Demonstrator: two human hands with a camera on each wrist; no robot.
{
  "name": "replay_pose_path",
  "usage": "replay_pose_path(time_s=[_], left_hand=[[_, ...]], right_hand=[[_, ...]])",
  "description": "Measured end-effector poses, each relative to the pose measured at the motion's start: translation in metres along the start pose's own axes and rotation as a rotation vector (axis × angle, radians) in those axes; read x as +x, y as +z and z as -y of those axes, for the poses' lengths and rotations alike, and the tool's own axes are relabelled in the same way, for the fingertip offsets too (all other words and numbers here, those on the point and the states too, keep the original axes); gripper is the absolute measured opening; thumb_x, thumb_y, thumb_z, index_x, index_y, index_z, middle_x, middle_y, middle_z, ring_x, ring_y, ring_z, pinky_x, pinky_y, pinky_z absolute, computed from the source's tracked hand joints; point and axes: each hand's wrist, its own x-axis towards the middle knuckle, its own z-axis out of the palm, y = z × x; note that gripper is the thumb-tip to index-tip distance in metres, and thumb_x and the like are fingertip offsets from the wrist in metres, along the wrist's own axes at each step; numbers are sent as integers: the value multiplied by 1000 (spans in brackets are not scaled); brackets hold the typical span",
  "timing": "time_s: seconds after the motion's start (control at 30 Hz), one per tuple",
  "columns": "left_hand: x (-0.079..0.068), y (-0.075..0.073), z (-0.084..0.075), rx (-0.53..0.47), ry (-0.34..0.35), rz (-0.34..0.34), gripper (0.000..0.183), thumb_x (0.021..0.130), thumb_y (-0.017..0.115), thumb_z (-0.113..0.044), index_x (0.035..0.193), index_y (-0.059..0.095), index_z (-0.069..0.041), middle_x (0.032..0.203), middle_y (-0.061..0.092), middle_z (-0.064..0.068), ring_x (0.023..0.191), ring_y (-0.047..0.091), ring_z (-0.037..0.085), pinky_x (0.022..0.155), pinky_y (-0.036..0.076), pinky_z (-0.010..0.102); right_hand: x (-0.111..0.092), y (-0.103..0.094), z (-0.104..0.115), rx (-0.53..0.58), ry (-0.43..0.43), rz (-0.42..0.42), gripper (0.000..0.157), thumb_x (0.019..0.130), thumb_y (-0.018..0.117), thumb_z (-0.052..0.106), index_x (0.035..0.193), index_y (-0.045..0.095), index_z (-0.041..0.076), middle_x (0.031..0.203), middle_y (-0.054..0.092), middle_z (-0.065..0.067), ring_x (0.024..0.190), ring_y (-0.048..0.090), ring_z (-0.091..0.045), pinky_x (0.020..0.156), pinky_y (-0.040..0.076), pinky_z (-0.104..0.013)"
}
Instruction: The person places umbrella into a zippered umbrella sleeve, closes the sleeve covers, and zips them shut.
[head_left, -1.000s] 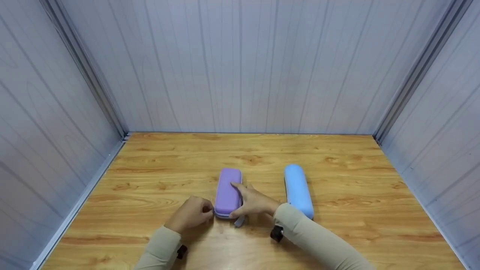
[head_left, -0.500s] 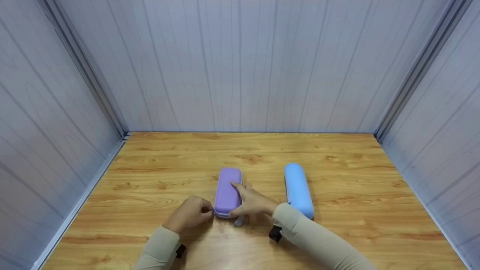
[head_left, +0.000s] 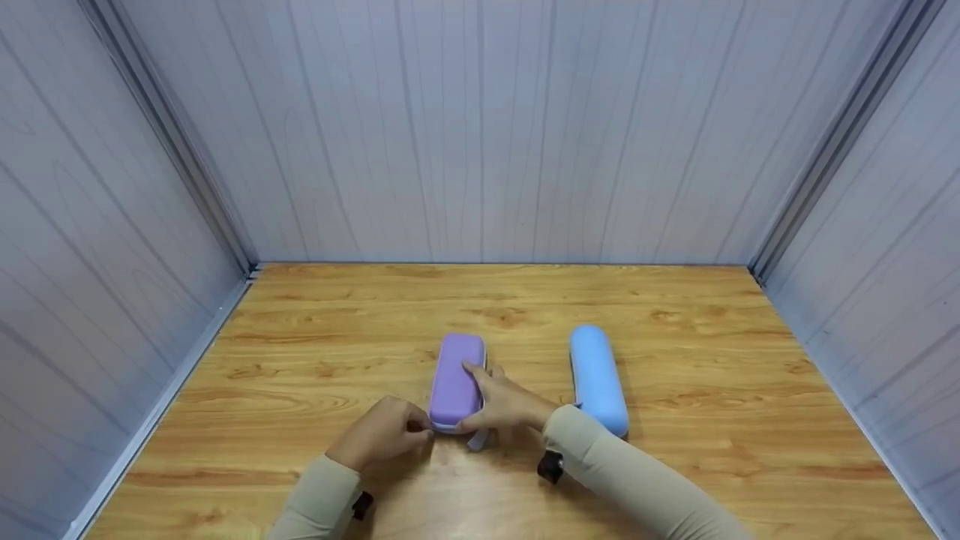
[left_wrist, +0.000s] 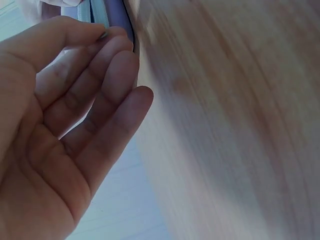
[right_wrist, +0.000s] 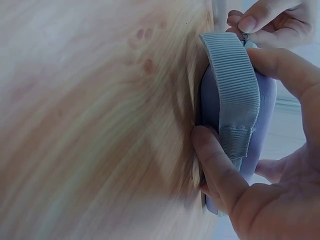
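Observation:
A purple zippered hard case (head_left: 454, 382) lies lengthwise on the wooden table. My right hand (head_left: 508, 403) grips its right side, with the thumb at the near end and a finger over the lid. At the near left corner my left hand (head_left: 384, 431) pinches a small zipper pull (right_wrist: 245, 37), best seen in the right wrist view. Its other fingers curve loosely beneath, as the left wrist view shows. A grey ribbed strap loop (right_wrist: 234, 82) hangs from the case between the right thumb and fingers. Part of the zipper track (left_wrist: 99, 12) shows beyond the left fingertips.
To the right of the purple case lies a light blue rounded case (head_left: 598, 375), close to my right wrist and sleeve. White panel walls (head_left: 480, 135) enclose the wooden tabletop (head_left: 300, 337) at the back and both sides.
My left hand has shifted slightly to the right along the near end of the purple case, still pinching the zipper pull. The right hand and both cases stay in place.

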Motion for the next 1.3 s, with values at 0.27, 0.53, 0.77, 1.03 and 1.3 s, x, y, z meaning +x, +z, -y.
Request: replay_pose_path(time_s=[0.27, 0.53, 0.77, 1.03, 1.3], left_hand=[[3, 5, -5, -49, -10, 18, 10, 83, 64, -13, 79, 72, -9, 63, 58, -13, 55, 48, 0, 51, 45, 20], [5, 7, -7, -49, -13, 41, 10, 84, 64, -13, 81, 73, -9, 65, 59, -11, 55, 49, 0, 51, 45, 20], [7, 13, -13, -51, -25, 28, 13, 85, 64, -17, 77, 72, -11, 64, 58, -12, 54, 48, 1, 50, 45, 20], [9, 22, -16, -63, 16, -9, 11, 84, 65, -14, 77, 72, -10, 66, 58, -13, 55, 48, 0, 50, 45, 19], [11, 25, -17, -49, 64, -32, 10, 84, 64, -14, 78, 71, -11, 69, 59, -14, 60, 51, 0, 56, 47, 19]], right_hand=[[0, -2, 0, 8, -19, 9, 110, 64, 78, 43, 148, 10, 18, 137, 23, -24, 108, 44, -24, 94, 36, -39], [-1, -6, -1, 42, -10, 35, 105, 67, 73, 47, 148, 10, 19, 137, 24, -24, 110, 44, -26, 94, 37, -43], [-1, -6, -4, 45, -25, 32, 102, 70, 71, 48, 147, 11, 17, 134, 26, -24, 111, 42, -26, 95, 35, -42], [0, -5, -3, 44, -28, 32, 101, 71, 70, 48, 147, 12, 15, 134, 26, -24, 111, 42, -26, 95, 35, -40], [-1, -4, -3, 59, -43, 22, 101, 71, 71, 46, 147, 13, 13, 134, 26, -25, 110, 43, -26, 93, 38, -39]])
